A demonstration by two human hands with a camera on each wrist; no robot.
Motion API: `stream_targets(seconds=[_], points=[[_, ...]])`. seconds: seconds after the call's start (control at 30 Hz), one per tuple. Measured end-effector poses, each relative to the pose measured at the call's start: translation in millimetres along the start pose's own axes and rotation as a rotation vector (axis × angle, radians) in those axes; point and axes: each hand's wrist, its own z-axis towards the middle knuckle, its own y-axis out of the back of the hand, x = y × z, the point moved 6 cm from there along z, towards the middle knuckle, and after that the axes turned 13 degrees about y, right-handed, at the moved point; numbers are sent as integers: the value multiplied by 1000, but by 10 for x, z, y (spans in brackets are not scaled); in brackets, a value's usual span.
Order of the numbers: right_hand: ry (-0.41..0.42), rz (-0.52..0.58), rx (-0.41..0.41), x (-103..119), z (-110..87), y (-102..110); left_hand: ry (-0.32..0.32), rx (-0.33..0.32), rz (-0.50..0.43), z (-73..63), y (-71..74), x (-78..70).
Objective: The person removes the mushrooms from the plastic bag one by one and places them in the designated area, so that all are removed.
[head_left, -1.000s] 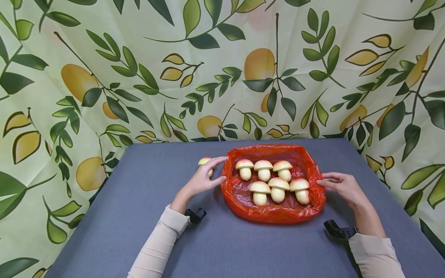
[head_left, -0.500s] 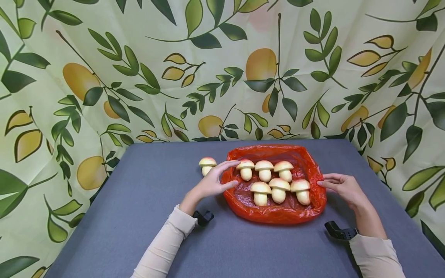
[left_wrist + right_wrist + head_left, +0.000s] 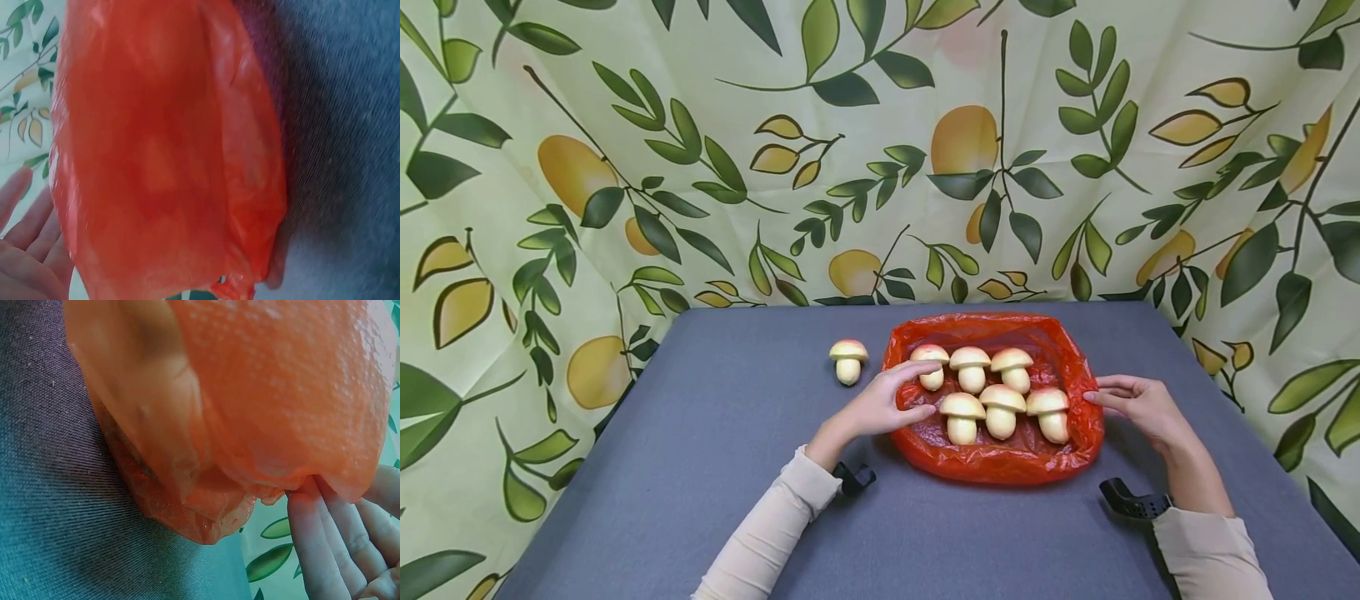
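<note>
Shifting rightward since the earlier frame, the left hand (image 3: 880,404) is reaching over the red bag (image 3: 992,473), fingers and thumb apart; the right hand (image 3: 1138,404) is pinching its right rim. Six mushrooms (image 3: 968,371) are lying inside, while a lone mushroom (image 3: 848,360) is resting outside, left. Desk (image 3: 737,400) is stretching leftward and frontward, its far edge running just behind. Left wrist: the red bag is passing between spread fingers. Right wrist: fingertips are pressing it; light steadying should be serving best.

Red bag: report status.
Left hand over left rim of red bag; right hand touching right rim. Six mushrooms inside, seventh outside. Left hand partly covers one.

There are seven mushrooms (image 3: 1002,408), two hands (image 3: 877,406) (image 3: 1142,407), one bag (image 3: 985,468), one table (image 3: 677,442).
</note>
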Motion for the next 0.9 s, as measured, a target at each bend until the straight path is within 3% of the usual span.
stream_targets(seconds=[0.4, 0.9], points=[[-8, 5, -8, -14, -14, 19, -18, 34, 47, 67, -221, -83], [-4, -23, -16, 22, -19, 84, 37, 32, 37, 149, -387, -83]])
